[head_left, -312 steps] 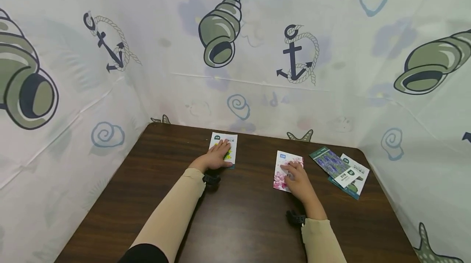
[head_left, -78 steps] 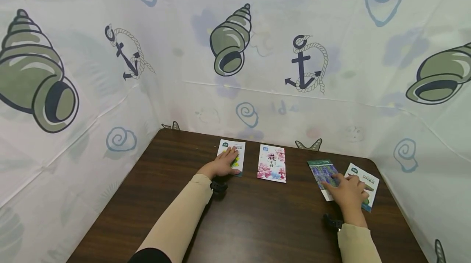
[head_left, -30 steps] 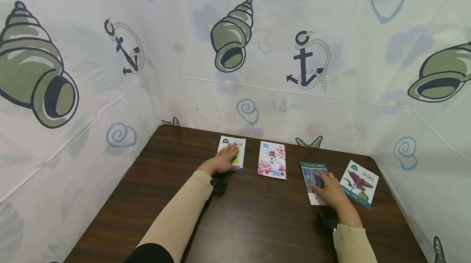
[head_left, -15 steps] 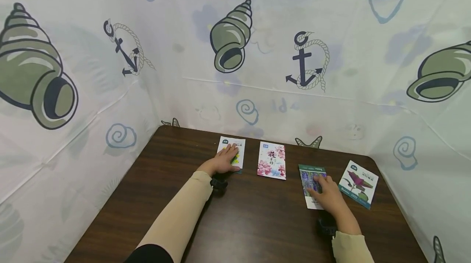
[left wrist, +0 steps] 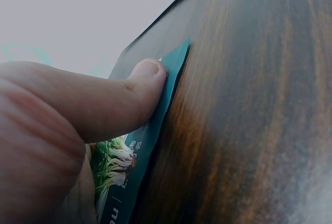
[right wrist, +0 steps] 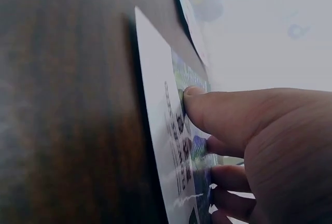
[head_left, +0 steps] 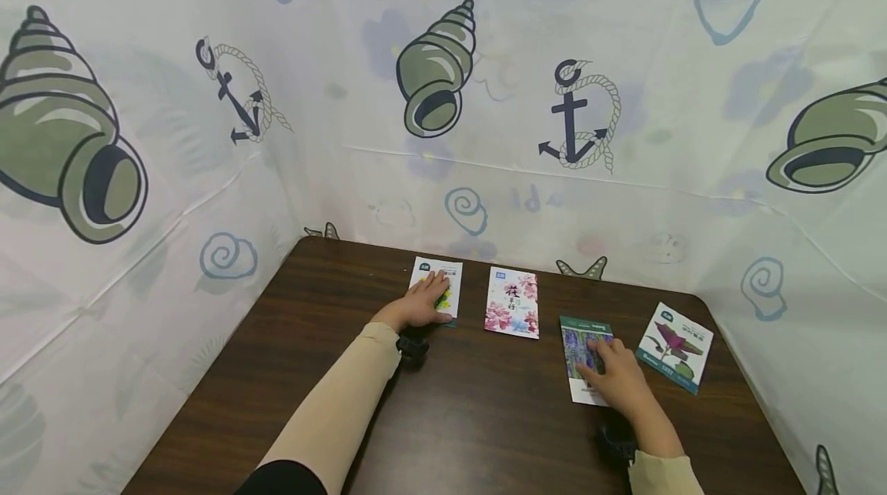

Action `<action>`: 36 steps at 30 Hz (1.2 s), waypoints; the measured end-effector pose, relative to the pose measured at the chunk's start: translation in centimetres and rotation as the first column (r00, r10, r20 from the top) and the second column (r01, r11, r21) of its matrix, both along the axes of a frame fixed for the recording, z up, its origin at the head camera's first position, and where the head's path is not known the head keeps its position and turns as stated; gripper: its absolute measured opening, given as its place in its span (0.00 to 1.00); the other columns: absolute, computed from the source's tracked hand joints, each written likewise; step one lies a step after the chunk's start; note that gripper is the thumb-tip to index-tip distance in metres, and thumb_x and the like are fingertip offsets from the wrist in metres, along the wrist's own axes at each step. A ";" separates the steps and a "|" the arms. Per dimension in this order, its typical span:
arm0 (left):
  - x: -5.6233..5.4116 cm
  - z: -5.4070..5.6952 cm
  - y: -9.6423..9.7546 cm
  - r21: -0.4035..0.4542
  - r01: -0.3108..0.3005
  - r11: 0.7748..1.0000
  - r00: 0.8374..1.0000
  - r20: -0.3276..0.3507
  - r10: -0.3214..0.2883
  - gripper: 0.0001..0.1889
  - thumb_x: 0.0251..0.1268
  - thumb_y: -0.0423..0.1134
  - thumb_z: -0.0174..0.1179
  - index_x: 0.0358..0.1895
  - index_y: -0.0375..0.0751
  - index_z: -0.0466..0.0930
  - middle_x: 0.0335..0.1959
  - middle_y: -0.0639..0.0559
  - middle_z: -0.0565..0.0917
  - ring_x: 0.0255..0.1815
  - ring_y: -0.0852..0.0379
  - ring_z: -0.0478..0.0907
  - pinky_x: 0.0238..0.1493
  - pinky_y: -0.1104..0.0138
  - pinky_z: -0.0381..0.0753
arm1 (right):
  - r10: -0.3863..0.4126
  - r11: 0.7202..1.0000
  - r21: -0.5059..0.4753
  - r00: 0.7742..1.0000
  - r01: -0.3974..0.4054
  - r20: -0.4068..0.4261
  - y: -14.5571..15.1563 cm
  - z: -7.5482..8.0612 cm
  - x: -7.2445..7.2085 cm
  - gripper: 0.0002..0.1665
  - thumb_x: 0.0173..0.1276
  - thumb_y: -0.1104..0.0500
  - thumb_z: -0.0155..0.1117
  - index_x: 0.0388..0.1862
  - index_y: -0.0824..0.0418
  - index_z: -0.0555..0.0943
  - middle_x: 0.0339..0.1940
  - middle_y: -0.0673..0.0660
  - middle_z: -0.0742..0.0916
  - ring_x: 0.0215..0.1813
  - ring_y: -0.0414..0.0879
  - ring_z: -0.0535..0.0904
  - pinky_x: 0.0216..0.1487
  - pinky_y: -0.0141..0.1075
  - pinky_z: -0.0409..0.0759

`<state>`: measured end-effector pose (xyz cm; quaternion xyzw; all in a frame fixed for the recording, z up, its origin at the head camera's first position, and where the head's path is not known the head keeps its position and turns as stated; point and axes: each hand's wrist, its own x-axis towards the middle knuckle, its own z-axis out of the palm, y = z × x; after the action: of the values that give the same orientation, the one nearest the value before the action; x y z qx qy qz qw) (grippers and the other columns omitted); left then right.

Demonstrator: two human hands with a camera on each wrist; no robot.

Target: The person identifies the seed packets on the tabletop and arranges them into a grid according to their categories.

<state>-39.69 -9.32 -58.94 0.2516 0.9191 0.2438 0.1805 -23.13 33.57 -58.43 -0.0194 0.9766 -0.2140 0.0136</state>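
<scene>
My left hand (head_left: 418, 305) lies spread over a white seed packet (head_left: 452, 279) at the back of the table. In the left wrist view its thumb (left wrist: 148, 73) presses near the packet's green edge strip (left wrist: 174, 73). My right hand (head_left: 617, 376) rests on a lavender-picture packet (head_left: 577, 341) with a white lower end, covering its right side. The right wrist view has the thumb (right wrist: 207, 105) and bent fingertips on the face of that packet (right wrist: 158, 73). Between the hands lies a pink-blossom packet (head_left: 511, 302).
To the right of my right hand, a white packet with a purple flower (head_left: 675, 345) lies askew on the brown wooden table (head_left: 430, 426). White cloth walls (head_left: 499, 195) printed with shells and anchors close in the table's back and sides.
The pink packet, earlier under my right hand, now lies uncovered further left. My right hand has slid the lavender packet off the purple-flower packet, leftward and nearer me. My left hand stays put.
</scene>
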 end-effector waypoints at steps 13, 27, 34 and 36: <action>-0.9 -1.3 0.1 -0.031 -0.015 0.999 1.000 -0.011 0.015 0.54 0.79 0.59 0.65 0.92 0.45 0.39 0.93 0.47 0.33 0.94 0.46 0.26 0.93 0.47 0.30 | 0.022 1.000 0.015 0.999 -0.021 -0.038 -0.8 -0.3 1.7 0.39 0.73 0.45 0.77 0.75 0.65 0.80 0.54 0.63 0.81 0.53 0.58 0.75 0.54 0.58 0.79; -1.0 -0.9 -0.1 -0.048 0.001 0.999 1.000 -0.022 -0.002 0.53 0.80 0.58 0.64 0.92 0.44 0.38 0.93 0.46 0.33 0.94 0.45 0.26 0.93 0.46 0.31 | 0.029 1.000 -0.005 0.999 -0.029 -0.036 -2.3 0.4 3.4 0.38 0.69 0.46 0.81 0.71 0.64 0.84 0.50 0.58 0.80 0.50 0.54 0.73 0.52 0.51 0.77; -0.8 -0.8 0.1 -0.020 -0.005 1.000 1.000 -0.011 0.004 0.53 0.79 0.56 0.65 0.92 0.43 0.40 0.93 0.44 0.34 0.94 0.43 0.27 0.93 0.46 0.30 | 0.035 0.999 -0.004 0.998 -0.035 -0.051 -2.7 0.3 4.0 0.36 0.68 0.46 0.82 0.69 0.64 0.85 0.49 0.57 0.80 0.51 0.54 0.74 0.53 0.53 0.78; -0.8 -0.9 0.1 -0.024 -0.003 1.000 1.000 -0.009 0.003 0.53 0.80 0.57 0.64 0.92 0.44 0.39 0.93 0.45 0.34 0.94 0.44 0.27 0.93 0.46 0.30 | 0.034 0.999 0.000 0.999 -0.034 -0.037 -2.8 0.5 4.1 0.37 0.68 0.45 0.82 0.69 0.64 0.85 0.49 0.57 0.80 0.51 0.54 0.74 0.53 0.53 0.78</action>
<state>-40.48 -9.20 -59.81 0.2492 0.9231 0.2318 0.1789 -19.02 30.76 -57.94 -0.0399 0.9761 -0.2138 -0.0009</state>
